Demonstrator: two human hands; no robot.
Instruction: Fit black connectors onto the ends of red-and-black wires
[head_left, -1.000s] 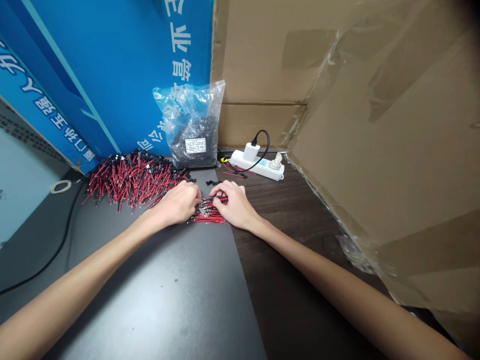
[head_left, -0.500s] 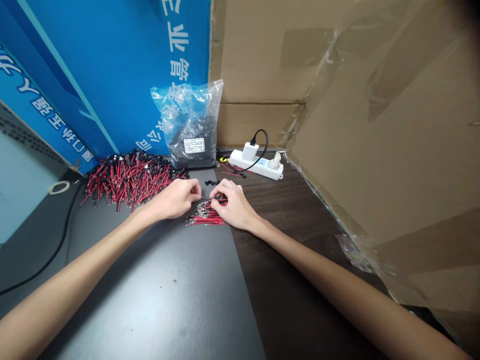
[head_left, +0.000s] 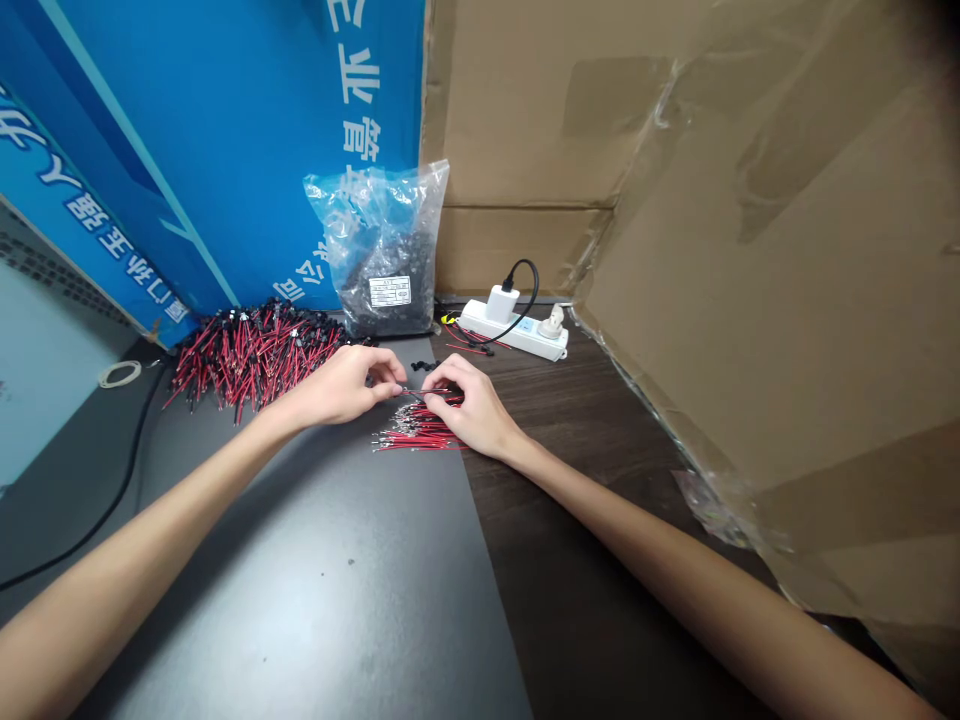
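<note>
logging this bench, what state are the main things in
right hand, pinching thin wire
left hand, at wire's tip, grip unclear
larger wire heap, jumbled
smaller wire bunch, lying flat
clear plastic bag, upright, partly filled
white charger, plugged in
power strip, two plugs inserted

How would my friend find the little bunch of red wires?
Start at the blue panel; the big wire heap lies before it. Rightward, beside the right hand, is the little bunch. Unlike the tangled heap, its wires lie mostly side by side.

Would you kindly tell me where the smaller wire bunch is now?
In the head view, the smaller wire bunch lies near the centre, on the grey surface, next to the right hand and right of the large wire pile.
</note>
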